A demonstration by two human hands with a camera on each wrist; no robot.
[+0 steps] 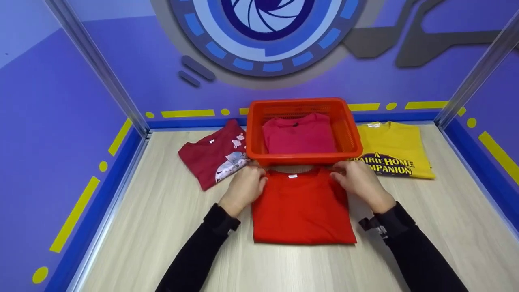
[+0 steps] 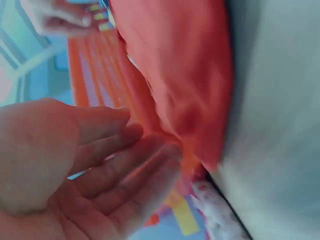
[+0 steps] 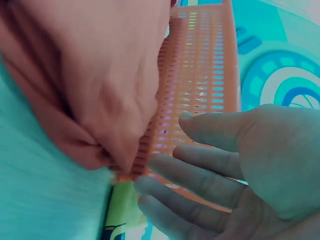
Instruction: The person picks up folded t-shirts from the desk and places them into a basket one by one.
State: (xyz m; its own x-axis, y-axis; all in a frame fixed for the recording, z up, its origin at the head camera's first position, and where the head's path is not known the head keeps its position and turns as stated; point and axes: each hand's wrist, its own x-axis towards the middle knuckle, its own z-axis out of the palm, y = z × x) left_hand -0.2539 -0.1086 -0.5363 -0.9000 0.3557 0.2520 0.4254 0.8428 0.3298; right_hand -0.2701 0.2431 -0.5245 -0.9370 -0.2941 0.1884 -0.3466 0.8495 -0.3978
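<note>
A folded red T-shirt [image 1: 300, 211] lies on the table, its neckline toward an orange plastic basket [image 1: 300, 156]. My left hand [image 1: 243, 184] is at the shirt's upper left corner. At the upper right corner is my right hand [image 1: 361, 182]. In the left wrist view, the left hand [image 2: 115, 160] has loosely bent fingers beside the red cloth [image 2: 180, 65], with the thumb apart from them. The right wrist view has the right hand [image 3: 225, 170] with its fingers spread and relaxed near the shirt's edge [image 3: 120, 110], nothing between thumb and fingers.
Inside the basket lies a folded pink T-shirt [image 1: 300, 138]. A maroon T-shirt [image 1: 206, 158] with a light print is left of the basket. To the right lies a yellow T-shirt [image 1: 397, 146] with dark lettering. Blue printed walls [image 1: 121, 73] enclose the wooden table [image 1: 162, 235].
</note>
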